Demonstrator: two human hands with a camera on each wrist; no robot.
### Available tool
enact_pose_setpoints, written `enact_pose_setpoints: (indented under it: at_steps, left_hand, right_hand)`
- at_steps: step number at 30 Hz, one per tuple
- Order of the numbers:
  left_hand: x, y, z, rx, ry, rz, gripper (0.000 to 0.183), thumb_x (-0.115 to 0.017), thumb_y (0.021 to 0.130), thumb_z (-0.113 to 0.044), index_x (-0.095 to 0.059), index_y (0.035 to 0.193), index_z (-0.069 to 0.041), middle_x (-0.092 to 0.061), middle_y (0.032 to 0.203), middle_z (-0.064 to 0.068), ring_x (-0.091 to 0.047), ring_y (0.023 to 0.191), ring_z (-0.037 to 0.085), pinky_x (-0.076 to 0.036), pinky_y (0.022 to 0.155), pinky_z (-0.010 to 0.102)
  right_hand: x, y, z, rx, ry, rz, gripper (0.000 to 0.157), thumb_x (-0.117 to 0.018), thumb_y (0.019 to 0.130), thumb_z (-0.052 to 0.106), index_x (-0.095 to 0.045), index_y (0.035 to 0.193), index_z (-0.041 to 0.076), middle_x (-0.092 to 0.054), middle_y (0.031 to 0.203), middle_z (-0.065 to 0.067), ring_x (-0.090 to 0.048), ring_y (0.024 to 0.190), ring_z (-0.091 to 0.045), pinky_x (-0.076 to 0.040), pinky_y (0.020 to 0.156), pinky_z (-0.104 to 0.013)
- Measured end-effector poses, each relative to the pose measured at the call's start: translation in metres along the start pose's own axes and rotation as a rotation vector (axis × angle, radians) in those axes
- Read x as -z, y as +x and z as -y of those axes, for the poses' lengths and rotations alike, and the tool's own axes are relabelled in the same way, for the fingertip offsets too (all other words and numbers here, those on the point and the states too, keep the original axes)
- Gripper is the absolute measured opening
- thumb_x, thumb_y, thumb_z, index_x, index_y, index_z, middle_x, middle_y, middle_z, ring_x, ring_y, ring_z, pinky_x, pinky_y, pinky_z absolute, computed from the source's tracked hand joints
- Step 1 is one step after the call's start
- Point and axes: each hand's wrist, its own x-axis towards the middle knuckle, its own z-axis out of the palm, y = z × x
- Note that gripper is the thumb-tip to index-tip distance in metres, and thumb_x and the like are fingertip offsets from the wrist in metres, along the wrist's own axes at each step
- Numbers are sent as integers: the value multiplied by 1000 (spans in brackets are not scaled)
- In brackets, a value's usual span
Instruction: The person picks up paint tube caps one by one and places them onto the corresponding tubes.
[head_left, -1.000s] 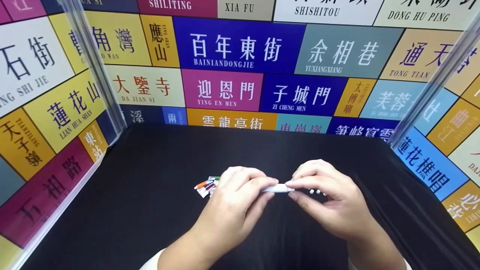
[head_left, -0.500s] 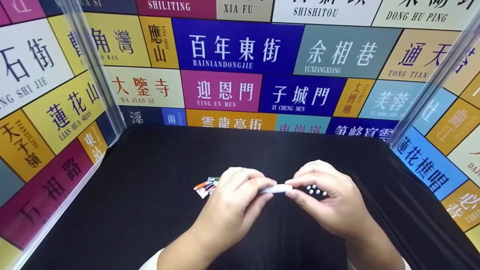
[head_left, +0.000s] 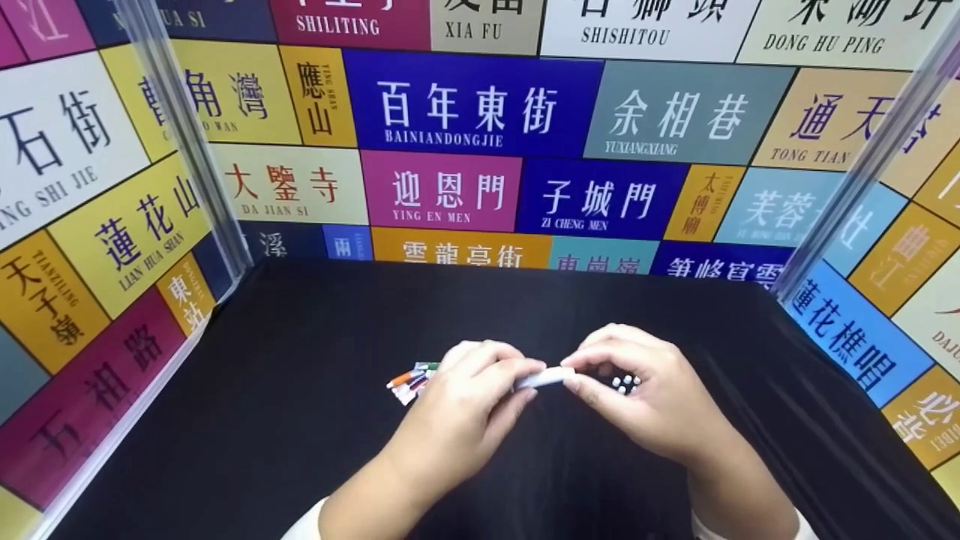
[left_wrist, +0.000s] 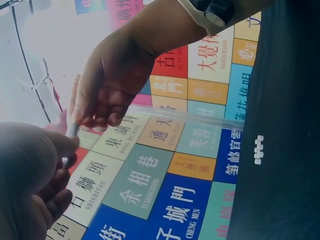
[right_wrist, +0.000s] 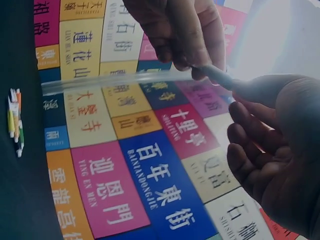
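Observation:
A slim white tube that looks like a marker (head_left: 546, 377) is held in the air between both hands, slightly tilted. My left hand (head_left: 466, 401) pinches its left end with thumb and index finger. At its right end, my right hand (head_left: 646, 394) pinches with thumb and fingertips. In the right wrist view the marker's middle (right_wrist: 218, 76) shows between the two pinches; both ends are covered by fingers. Just beyond the right hand lie several small white pieces (head_left: 625, 385). Partly hidden behind the left hand is a pile of coloured pen-like sticks (head_left: 407, 379).
A black cloth (head_left: 300, 420) covers the table. Clear panels with transparent edge strips (head_left: 202, 165) stand at the left and right. Behind them are walls of colourful place-name signs (head_left: 472, 105).
Both hands have shifted slightly left, the right a little more, and the marker has tilted up at its right end. The head view has tipped slightly upward. Both pinches stay on the marker.

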Motion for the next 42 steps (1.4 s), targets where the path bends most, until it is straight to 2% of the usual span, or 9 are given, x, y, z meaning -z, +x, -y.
enact_pose_setpoints:
  at_steps: [4, 6, 10, 12, 19, 24, 33, 42]
  left_hand:
    - [-4, 0, 4, 19, 22, 35, 23, -79, 98, -19, -78, 121, -19, -76, 113, -5, -66, 106, 16, -53, 94, 31]
    - [-5, 0, 5, 35, 29, 60, 22, -78, 99, -20, -78, 121, -20, -76, 113, -6, -66, 107, 16, -53, 95, 31]
    - [-9, -1, 9, 66, 46, 124, 20, -75, 101, -21, -78, 121, -21, -76, 114, -7, -67, 107, 17, -55, 95, 30]
    - [-12, -2, 13, 79, 55, 165, 20, -76, 101, -21, -78, 120, -21, -77, 113, -7, -68, 106, 17, -55, 94, 31]
    - [-30, -9, 29, 98, 45, 353, 18, -77, 99, -20, -81, 117, -19, -79, 110, -6, -70, 101, 17, -56, 92, 32]
    - [-44, -16, 40, 107, 2, 461, 18, -76, 99, -19, -82, 117, -19, -81, 111, -6, -72, 102, 17, -55, 96, 33]
    - [-67, -30, 56, 71, -42, 529, 14, -80, 93, -12, -84, 106, -16, -83, 104, -5, -75, 99, 13, -56, 97, 30]
    - [-83, -41, 58, 165, -81, 668, 9, -82, 92, -17, -85, 100, -20, -79, 94, -6, -69, 86, 7, -53, 82, 16]
  right_hand:
    - [1, 0, -7, -94, 1, 71, 16, -86, 91, 16, -81, 101, 28, -73, 93, 11, -62, 78, -7, -50, 66, -18]
    - [2, 0, -11, -105, 13, 86, 16, -86, 91, 17, -81, 101, 28, -73, 93, 11, -63, 79, -6, -51, 66, -18]
    - [6, 0, -23, -92, 47, 60, 23, -86, 88, 8, -83, 103, 25, -74, 94, 8, -64, 80, -7, -52, 69, -20]
    - [9, 1, -31, -127, 40, 25, 23, -84, 88, 5, -83, 103, 22, -75, 94, 7, -63, 79, -8, -52, 70, -20]
    - [20, -4, -70, -475, -52, -39, 7, -79, 97, 20, -84, 101, 21, -76, 97, 7, -65, 76, -6, -51, 69, -17]
    - [23, -11, -104, -604, -85, -40, 15, -77, 99, 28, -84, 106, 17, -79, 105, 0, -67, 81, -3, -52, 73, -14]
    - [28, -31, -151, -743, -163, 37, 33, -74, 100, 43, -81, 116, 15, -81, 114, -9, -67, 92, -9, -51, 80, -18]
    - [30, -54, -188, -817, -155, 104, 42, -73, 100, 49, -80, 121, 13, -80, 122, -13, -68, 102, -18, -53, 85, -24]
